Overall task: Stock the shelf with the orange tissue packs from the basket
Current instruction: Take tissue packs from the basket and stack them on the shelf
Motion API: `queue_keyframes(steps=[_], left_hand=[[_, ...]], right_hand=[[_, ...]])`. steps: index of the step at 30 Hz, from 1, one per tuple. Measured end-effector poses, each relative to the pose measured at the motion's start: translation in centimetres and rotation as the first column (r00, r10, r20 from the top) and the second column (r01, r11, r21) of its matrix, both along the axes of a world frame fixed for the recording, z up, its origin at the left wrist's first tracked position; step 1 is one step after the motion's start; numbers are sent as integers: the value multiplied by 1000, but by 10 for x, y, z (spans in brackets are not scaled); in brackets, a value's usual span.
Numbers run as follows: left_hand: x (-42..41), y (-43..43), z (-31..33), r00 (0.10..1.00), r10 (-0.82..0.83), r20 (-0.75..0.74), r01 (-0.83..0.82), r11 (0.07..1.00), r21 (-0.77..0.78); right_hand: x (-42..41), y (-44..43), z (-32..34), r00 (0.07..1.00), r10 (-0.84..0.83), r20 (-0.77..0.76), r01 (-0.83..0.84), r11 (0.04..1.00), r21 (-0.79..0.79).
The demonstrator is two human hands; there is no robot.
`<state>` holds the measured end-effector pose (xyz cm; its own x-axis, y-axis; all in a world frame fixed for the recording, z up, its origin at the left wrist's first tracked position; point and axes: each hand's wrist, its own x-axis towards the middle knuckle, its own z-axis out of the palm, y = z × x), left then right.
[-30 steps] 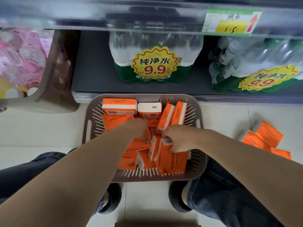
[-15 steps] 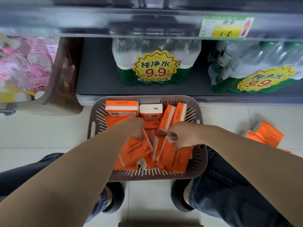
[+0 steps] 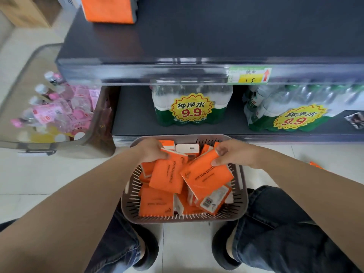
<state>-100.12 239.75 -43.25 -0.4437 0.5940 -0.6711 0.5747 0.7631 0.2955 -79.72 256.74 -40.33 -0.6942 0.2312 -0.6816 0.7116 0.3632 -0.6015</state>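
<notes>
Both our hands are over the basket (image 3: 241, 196), in the lower middle of the frame. Our left hand (image 3: 151, 151) grips one orange tissue pack (image 3: 169, 175) by its upper edge, with the fingers curled round it. Our right hand (image 3: 234, 154) pinches a second pack (image 3: 204, 177) at its upper corner, the thumb lying on the printed face. We hold both packs just above the heap, and their near edges overlap in the middle. On each we can read COTTON TISSUE.

The remaining packs (image 3: 155, 201) lie loose in the basket, some flat and some on edge. One white-faced pack (image 3: 187, 148) is at the far side, between our hands. The basket stands on the tiled floor (image 3: 39, 174), between our two dark shoes and just beside the lowest shelf board.

The dark shelf (image 3: 197, 36) fills the upper part of the frame. At the upper left, a shelved orange pack (image 3: 109, 8) sits on it, cut by the top edge. A price label (image 3: 249, 75) is fixed on the front rail, right of centre. Under this shelf we see two wrapped bundles of water bottles (image 3: 191, 105), each with a yellow 9.9 sticker. At the left edge a bin (image 3: 98, 142) holds bottles with pink labels. At the right edge, a small orange piece (image 3: 315, 165) shows on the floor; we cannot tell what it is.
</notes>
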Motion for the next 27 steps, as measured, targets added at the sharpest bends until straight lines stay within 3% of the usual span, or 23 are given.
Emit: queue_keyframes(steps=[4, 10, 20, 24, 27], left_hand=[[-9, -10, 27, 962, 248, 113, -265, 947, 182], [-18, -25, 68, 743, 495, 451, -656, 674, 340], [-30, -45, 124, 495, 445, 746, -868, 293, 402], [-35, -49, 141, 414, 369, 832, -910, 208, 360], [-37, -49, 152, 436, 301, 848, -899, 178, 400]], right_hand=[[-1, -2, 17, 979, -181, -98, 170, 979, -109], [-15, -12, 50, 875, -438, -207, 353, 869, -346], [-63, -44, 100, 682, -624, -382, 428, 763, -483], [-83, -52, 118, 653, -620, -435, 443, 779, -445], [-98, -58, 130, 633, -619, -465, 448, 782, -433]])
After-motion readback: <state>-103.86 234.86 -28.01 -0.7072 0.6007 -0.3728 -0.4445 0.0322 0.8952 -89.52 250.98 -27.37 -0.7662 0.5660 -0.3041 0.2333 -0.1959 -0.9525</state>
